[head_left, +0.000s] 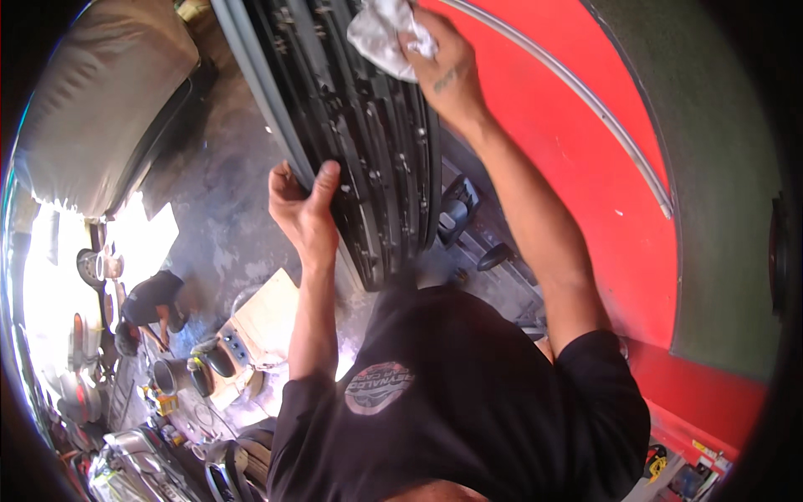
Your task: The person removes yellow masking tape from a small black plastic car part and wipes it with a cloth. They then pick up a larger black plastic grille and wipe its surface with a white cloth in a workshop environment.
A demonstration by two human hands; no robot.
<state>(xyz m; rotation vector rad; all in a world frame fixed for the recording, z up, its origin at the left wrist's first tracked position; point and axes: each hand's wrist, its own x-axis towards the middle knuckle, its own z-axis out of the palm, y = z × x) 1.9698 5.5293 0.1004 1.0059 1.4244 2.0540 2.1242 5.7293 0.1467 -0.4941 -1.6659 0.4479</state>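
Note:
A long black slatted panel, much like a car grille [381, 180], stands before me and runs from the top of the view down toward my shirt. My left hand [306, 213] grips its left edge, thumb over the slats and fingers around the outer side. A crumpled white rag [378, 40] is bunched in my right hand [450, 75], at the grille's upper right part. The fingers of that hand are partly hidden by the rag. Pale specks dot the dark slats.
A large red panel [569, 176] with a grey trim strip [590, 96] rises close on my right. A covered vehicle [109, 100] stands far left. Another person [155, 301] bends over beyond a board [266, 322] and a bucket [167, 376]. Dark parts [456, 209] lie beneath my right arm.

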